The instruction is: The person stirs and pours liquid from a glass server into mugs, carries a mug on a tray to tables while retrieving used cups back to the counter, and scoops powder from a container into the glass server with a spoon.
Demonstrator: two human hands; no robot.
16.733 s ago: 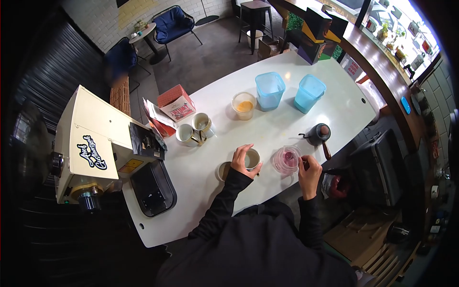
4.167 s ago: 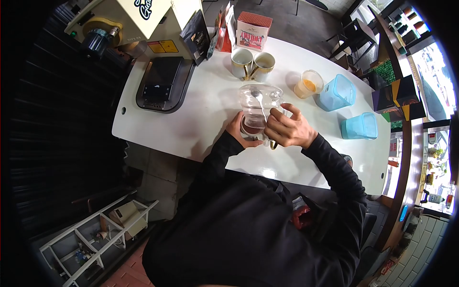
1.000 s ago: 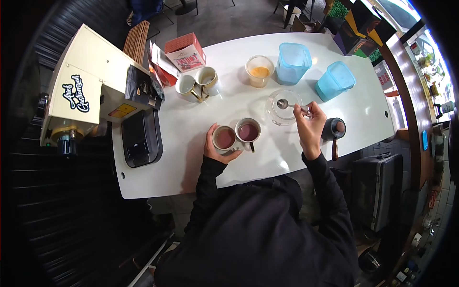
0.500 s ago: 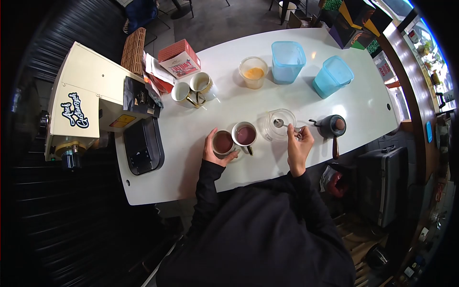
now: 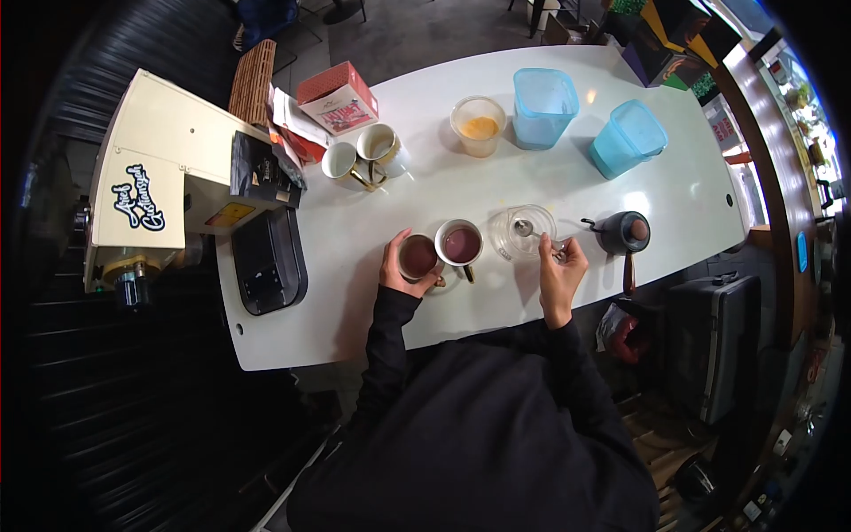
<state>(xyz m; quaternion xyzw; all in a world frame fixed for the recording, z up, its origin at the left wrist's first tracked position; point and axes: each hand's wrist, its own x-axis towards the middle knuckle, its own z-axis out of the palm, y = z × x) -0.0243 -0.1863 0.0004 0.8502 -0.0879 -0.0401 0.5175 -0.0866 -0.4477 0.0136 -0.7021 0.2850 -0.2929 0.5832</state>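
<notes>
My left hand (image 5: 399,275) is wrapped round a mug (image 5: 417,256) holding a brown drink, thumb and fingers on its sides. Touching or almost touching that mug on the right is a second white mug (image 5: 461,241) with a similar drink and a dark handle toward me. My right hand (image 5: 562,279) pinches a small metal spoon (image 5: 524,228), whose bowl is over or inside a clear glass jug (image 5: 507,241). The jug's handle lies close to my right fingers; I cannot tell whether they touch it. The jug's contents are hard to make out.
Right of the jug stands a dark long-handled pot (image 5: 626,232). Farther back are a clear tub (image 5: 477,133) with orange-yellow contents and two blue containers (image 5: 542,111). Two mugs (image 5: 379,146) stand by a pink box (image 5: 339,97). A cream machine (image 5: 155,160) occupies the left end.
The camera view has shifted slightly, so the table's things appear a little higher and more to the right. Both hands keep their holds, with little movement.
</notes>
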